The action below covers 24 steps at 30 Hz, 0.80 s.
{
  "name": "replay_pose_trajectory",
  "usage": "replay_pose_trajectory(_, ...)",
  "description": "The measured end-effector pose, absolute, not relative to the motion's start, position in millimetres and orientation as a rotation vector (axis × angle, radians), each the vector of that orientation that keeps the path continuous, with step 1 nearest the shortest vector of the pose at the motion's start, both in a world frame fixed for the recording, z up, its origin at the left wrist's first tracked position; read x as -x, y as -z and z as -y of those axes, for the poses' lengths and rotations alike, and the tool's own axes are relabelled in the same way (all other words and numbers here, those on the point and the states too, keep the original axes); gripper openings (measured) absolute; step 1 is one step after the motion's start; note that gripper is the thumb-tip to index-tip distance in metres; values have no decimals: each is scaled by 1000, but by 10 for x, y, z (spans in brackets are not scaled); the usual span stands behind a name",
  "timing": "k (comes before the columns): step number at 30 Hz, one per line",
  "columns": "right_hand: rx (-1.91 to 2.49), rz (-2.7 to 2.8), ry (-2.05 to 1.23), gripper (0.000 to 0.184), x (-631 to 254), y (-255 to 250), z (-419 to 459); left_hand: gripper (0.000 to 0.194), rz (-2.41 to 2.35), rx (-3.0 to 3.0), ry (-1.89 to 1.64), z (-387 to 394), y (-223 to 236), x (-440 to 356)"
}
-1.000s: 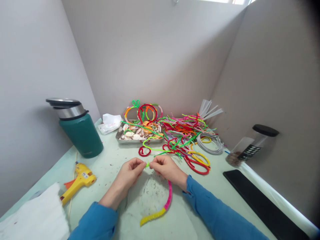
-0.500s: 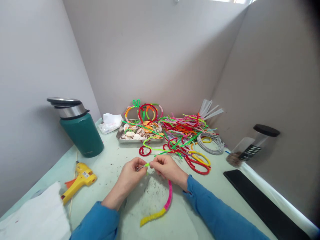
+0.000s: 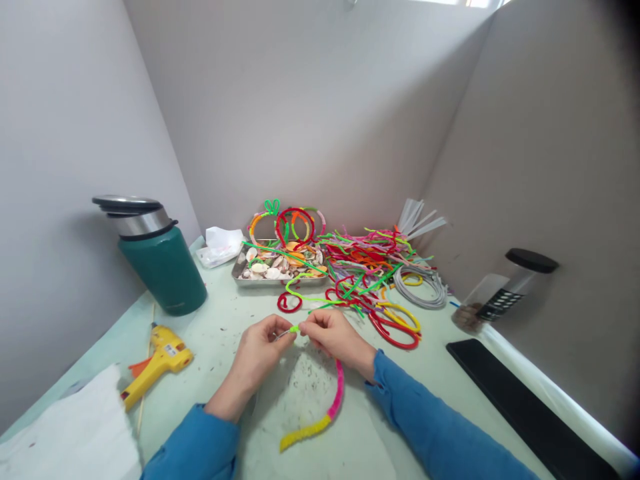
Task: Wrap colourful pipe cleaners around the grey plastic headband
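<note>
My left hand (image 3: 264, 345) pinches a thin grey wire (image 3: 283, 335) between thumb and fingertips. Close beside it, my right hand (image 3: 336, 337) has its fingertips closed on a short lime-green pipe cleaner (image 3: 295, 329) wound round that wire. From under the right hand a curved strip wrapped in pink and yellow pipe cleaner (image 3: 337, 397) hangs down over the table, its yellow end pointing left. It looks like the same wire, though the stretch inside the right hand is hidden. Beyond the hands lies a red pipe-cleaner spiral (image 3: 289, 303).
A metal tray (image 3: 280, 283) of shells stands behind, with a heap of pipe cleaners (image 3: 367, 257) and coiled grey wire (image 3: 433, 293) to its right. On the left are a green bottle (image 3: 163, 270), a yellow glue gun (image 3: 159, 360) and white cloth (image 3: 75, 427). A clear jar (image 3: 505, 297) stands right.
The fingertips have shifted very slightly at the lime-green winding. Both hands keep their grip, and the pink and yellow strip hangs almost as before.
</note>
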State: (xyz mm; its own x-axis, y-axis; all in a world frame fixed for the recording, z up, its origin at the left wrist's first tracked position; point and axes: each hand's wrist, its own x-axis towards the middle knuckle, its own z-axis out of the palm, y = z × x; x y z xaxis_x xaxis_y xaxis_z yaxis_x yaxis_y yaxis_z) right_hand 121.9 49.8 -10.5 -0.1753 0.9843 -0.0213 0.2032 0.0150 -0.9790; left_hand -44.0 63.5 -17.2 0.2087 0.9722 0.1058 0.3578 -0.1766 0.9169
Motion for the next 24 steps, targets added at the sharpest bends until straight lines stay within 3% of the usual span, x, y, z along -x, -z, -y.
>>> replay_pose_trajectory(9, 1273, 1445, -1177, 25, -1250, 102, -517, 40, -1225, -1254, -849, -548, -20, 417)
replay_pose_trajectory(18, 1224, 1464, -1189, 25, -1240, 70, -505, 44, -949, -945, -616, -586, -51, 508)
replay_pose_trajectory(24, 1239, 1466, -1170, 23, -1242, 82, -518, 35, -918, -888, -669, -576, -45, 502)
